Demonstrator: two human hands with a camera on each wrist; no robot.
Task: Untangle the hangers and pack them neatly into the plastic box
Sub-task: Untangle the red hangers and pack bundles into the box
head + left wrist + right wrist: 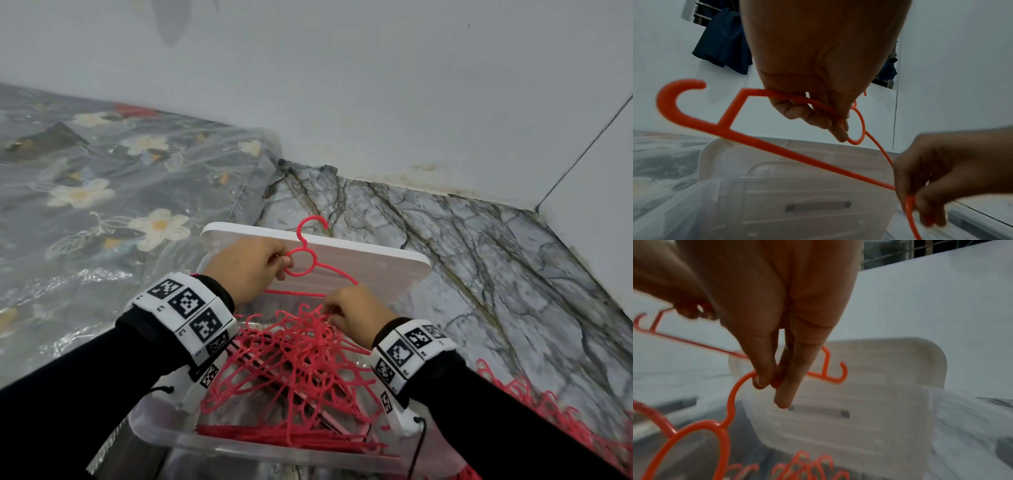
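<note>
A clear plastic box holds a tangle of red hangers, with a neat layer at the bottom. My left hand grips one red hanger by its ring and holds it up over the box's far end. In the left wrist view my left hand has its fingers curled round the ring and shoulder of that hanger. My right hand pinches the hook of a second hanger at the top of the tangle, thumb and fingers of that hand closed on it. The lifted hanger's right end reaches my right hand.
The white lid leans upright behind the box. Several more red hangers lie on the marble-pattern floor at the right. A plastic-covered floral mattress fills the left. The grey wall stands close behind.
</note>
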